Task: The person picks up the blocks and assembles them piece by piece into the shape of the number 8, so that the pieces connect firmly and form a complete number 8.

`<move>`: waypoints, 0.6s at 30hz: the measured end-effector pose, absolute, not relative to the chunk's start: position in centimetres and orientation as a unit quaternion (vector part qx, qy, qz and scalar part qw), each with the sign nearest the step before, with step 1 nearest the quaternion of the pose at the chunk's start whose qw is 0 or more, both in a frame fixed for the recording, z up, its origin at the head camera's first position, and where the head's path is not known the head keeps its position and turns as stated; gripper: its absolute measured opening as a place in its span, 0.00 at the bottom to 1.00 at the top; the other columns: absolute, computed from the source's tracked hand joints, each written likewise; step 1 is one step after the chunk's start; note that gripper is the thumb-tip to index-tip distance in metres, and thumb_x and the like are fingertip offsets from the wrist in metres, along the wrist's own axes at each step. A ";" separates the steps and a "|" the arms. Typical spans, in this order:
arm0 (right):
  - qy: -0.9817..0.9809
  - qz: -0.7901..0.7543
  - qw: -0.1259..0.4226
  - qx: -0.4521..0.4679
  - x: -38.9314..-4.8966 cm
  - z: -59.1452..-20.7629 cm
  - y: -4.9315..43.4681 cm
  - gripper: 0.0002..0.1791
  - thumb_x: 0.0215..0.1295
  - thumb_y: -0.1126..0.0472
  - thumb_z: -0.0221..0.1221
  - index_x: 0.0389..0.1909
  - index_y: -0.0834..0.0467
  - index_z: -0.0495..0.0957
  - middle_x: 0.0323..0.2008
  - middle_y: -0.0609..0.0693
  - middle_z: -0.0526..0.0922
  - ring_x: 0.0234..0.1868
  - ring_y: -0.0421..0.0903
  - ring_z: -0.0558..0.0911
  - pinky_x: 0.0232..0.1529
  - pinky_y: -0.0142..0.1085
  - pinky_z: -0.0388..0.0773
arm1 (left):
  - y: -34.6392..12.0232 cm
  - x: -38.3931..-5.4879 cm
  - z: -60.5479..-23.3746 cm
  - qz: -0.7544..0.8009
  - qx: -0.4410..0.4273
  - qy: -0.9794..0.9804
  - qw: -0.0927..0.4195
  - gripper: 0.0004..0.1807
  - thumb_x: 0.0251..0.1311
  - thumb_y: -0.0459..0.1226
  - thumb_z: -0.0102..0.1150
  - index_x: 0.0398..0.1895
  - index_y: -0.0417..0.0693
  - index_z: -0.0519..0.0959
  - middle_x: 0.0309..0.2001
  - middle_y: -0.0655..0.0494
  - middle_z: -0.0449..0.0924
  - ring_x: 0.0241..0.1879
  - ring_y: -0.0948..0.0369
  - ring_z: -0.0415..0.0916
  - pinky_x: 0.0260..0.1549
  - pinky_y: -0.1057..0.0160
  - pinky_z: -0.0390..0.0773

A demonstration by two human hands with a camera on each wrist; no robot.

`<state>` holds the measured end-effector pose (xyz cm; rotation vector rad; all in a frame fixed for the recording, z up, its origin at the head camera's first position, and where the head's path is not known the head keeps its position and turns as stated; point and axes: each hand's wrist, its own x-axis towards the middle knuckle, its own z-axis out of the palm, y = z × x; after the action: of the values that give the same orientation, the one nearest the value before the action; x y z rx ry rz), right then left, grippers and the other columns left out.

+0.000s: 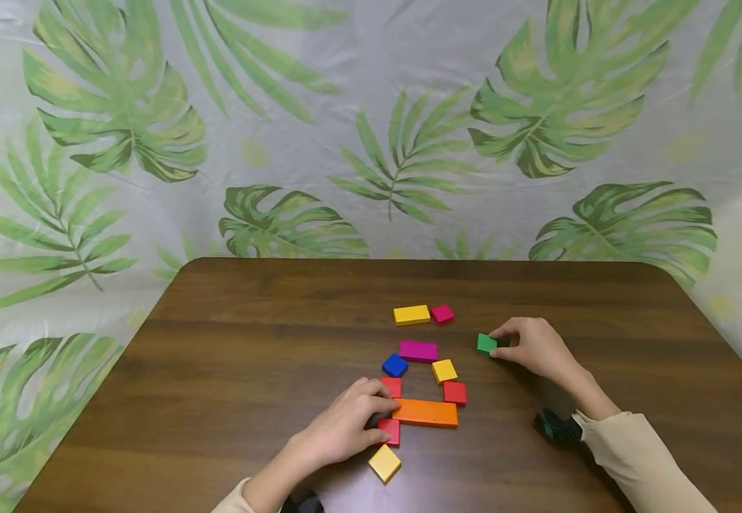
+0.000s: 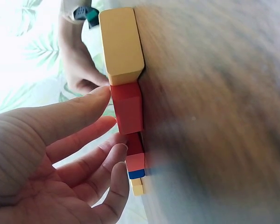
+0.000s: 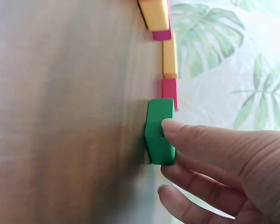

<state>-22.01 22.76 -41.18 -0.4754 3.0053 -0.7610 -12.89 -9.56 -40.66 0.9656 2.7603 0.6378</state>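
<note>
My right hand (image 1: 535,347) pinches a small green block (image 1: 487,344) between thumb and fingers, right of the other blocks. In the right wrist view the thumb lies on the green block (image 3: 159,130), low at the table surface. My left hand (image 1: 353,419) holds a red block (image 1: 390,431) by its edges, thumb at the near side and index finger towards the far side. That index fingertip also reaches the left end of a long orange block (image 1: 427,413). In the left wrist view the red block (image 2: 128,108) stands beside a pale yellow block (image 2: 122,45).
Beyond the orange block lie red blocks (image 1: 455,393), a blue block (image 1: 395,365), a yellow block (image 1: 444,370) and a magenta block (image 1: 418,351). Farther back are a long yellow block (image 1: 412,315) and a crimson block (image 1: 442,314). A leaf-patterned cloth (image 1: 403,235) hangs behind the brown table (image 1: 249,342).
</note>
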 end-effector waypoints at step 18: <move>0.948 -0.264 0.010 -0.178 -16.6 -41.2 24.1 0.12 0.47 0.58 0.70 0.36 0.53 0.85 0.34 0.43 0.84 0.29 0.32 0.73 0.28 0.26 0.70 | -9.3 -12.8 -40.6 0.216 0.324 0.918 0.071 0.20 0.53 0.40 0.66 0.51 0.48 0.80 0.45 0.60 0.77 0.44 0.66 0.67 0.45 0.69 0.73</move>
<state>-16.59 24.07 -41.20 -0.5562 2.9578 -0.8249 -12.81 -9.32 -40.61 0.9736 2.7608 0.6507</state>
